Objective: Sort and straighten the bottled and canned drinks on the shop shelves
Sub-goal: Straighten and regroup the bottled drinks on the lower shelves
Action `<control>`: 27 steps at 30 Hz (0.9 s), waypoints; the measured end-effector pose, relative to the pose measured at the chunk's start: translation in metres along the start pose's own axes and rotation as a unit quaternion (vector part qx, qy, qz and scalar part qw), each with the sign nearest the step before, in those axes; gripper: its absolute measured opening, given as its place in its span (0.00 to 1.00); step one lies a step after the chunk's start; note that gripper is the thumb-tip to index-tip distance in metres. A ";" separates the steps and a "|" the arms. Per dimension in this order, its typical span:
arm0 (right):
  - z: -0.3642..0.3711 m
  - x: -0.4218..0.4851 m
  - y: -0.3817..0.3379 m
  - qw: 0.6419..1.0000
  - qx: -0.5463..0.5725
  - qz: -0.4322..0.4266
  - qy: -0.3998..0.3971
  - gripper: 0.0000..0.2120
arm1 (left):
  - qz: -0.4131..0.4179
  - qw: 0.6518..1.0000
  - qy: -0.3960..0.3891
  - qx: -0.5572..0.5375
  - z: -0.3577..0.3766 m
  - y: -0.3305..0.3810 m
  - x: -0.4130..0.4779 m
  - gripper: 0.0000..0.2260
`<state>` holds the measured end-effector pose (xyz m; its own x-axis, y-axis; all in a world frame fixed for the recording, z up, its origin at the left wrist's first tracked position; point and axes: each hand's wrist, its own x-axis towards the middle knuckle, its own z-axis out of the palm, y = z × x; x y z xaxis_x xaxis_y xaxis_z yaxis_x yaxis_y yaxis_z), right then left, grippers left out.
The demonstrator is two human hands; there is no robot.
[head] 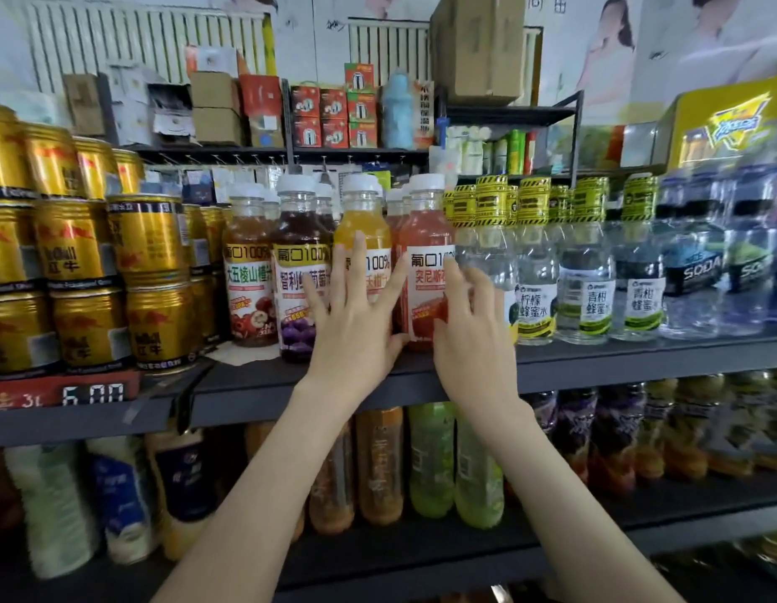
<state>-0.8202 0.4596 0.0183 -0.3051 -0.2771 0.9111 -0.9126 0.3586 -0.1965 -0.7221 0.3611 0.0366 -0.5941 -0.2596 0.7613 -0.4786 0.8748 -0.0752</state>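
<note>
- The left hand is spread wide with straight fingers, flat against the orange juice bottle, gripping nothing.
- The right hand is loosely open, fingertips at the red juice bottle, not clamped.
- Both bottles stand upright at the shelf front, labels forward.
- The row looks nearly straight, though the grape bottle juts forward; the gold cans seem tidy.
</note>
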 end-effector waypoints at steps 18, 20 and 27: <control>-0.022 0.004 0.082 0.994 0.082 0.074 -0.014 0.30 | 0.075 0.997 -0.009 -0.035 0.020 0.065 0.026 0.38; -0.028 0.005 0.092 0.991 0.078 0.112 0.006 0.27 | 0.077 0.996 -0.011 -0.037 0.024 0.073 0.027 0.39; -0.026 0.015 0.096 0.982 0.008 0.172 -0.077 0.37 | 0.055 0.998 -0.001 -0.042 0.028 0.087 0.028 0.41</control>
<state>-0.9049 0.5128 0.0223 -0.6323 -0.2746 0.7244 -0.7525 0.4401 -0.4900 -0.7980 0.4189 0.0333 -0.6417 -0.1602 0.7500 -0.3542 0.9293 -0.1046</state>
